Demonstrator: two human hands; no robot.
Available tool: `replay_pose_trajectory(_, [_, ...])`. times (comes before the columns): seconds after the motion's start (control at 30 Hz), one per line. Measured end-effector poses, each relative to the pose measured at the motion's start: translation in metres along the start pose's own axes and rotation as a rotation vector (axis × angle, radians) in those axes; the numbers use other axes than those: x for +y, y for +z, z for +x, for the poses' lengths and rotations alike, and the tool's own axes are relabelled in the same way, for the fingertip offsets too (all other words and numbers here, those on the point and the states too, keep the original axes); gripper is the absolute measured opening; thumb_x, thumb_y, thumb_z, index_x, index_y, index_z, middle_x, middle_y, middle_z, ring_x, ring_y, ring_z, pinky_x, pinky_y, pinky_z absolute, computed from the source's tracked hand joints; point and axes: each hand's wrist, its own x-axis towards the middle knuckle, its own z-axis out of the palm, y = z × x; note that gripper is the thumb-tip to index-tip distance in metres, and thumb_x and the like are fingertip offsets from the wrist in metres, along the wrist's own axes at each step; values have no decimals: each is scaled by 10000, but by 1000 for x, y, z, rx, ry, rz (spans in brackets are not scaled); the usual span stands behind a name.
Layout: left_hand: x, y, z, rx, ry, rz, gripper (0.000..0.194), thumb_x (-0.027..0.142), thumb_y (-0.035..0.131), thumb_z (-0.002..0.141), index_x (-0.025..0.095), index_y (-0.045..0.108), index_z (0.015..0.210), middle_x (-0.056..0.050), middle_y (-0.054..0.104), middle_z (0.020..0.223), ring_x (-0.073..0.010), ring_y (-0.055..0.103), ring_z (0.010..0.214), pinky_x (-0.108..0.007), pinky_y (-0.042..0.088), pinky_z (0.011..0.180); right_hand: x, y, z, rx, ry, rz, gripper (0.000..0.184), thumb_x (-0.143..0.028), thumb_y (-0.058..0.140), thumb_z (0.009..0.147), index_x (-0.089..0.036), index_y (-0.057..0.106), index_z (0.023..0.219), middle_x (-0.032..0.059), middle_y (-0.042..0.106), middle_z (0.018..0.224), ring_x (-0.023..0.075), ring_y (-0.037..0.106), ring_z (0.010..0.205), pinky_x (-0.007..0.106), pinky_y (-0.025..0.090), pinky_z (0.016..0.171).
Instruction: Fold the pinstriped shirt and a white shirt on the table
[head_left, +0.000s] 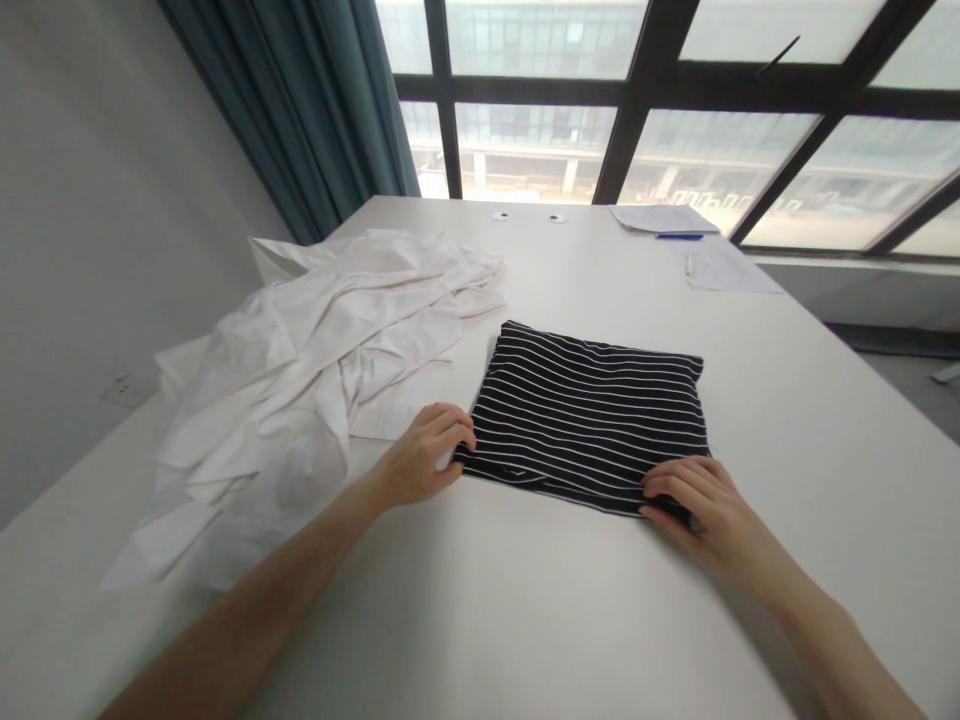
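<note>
A black cloth with thin white stripes (592, 410) lies folded into a flat rectangle on the white table (570, 610). What kind of item it is, I cannot tell from the folds. My left hand (426, 452) pinches its near left corner between thumb and fingers. At the near right corner, my right hand (697, 505) grips the edge, thumb below and fingers on top. The near edge between both hands shows a slightly loose fold.
A crumpled heap of white cloth (300, 360) spreads over the table's left side. Papers (664, 218) and a blue pen (679, 237) lie at the far right, near another sheet (731, 272). Two small white discs (557, 218) sit at the far edge, before the window.
</note>
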Motion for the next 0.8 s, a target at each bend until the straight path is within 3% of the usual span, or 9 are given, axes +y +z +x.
replay_pose_trajectory(0.23, [-1,0,1,-38,-29,20,227,34,520,688,212,530,829,-12,569,810,-215,532,956,-362,424,923,7,1,-7,83,23,-25,195,-155,564,945,-279,626,1081,9,732,947,183,655,837,369,474,803])
replay_pose_trajectory(0.4, [2,-3,2,-34,4,-4,207,40,516,696,214,501,807,-15,565,818,-210,524,931,-365,412,927,4,-1,-7,192,44,-25,274,-104,562,929,-275,630,1133,29,714,959,195,639,852,367,485,787])
replay_pose_trajectory(0.67, [3,-5,3,-38,27,-35,124,174,545,893,207,545,773,-31,602,846,-204,536,955,-385,398,971,10,-1,-11,111,46,-2,288,-122,516,944,-281,614,1162,-5,711,819,178,629,714,382,474,767])
replay_pose_trajectory(0.8, [-3,-1,3,56,-60,-19,193,209,477,966,197,553,789,-39,613,831,-194,540,891,-367,429,907,13,-1,-14,86,85,-26,273,-151,506,947,-292,600,1162,-10,690,755,193,634,679,400,480,767])
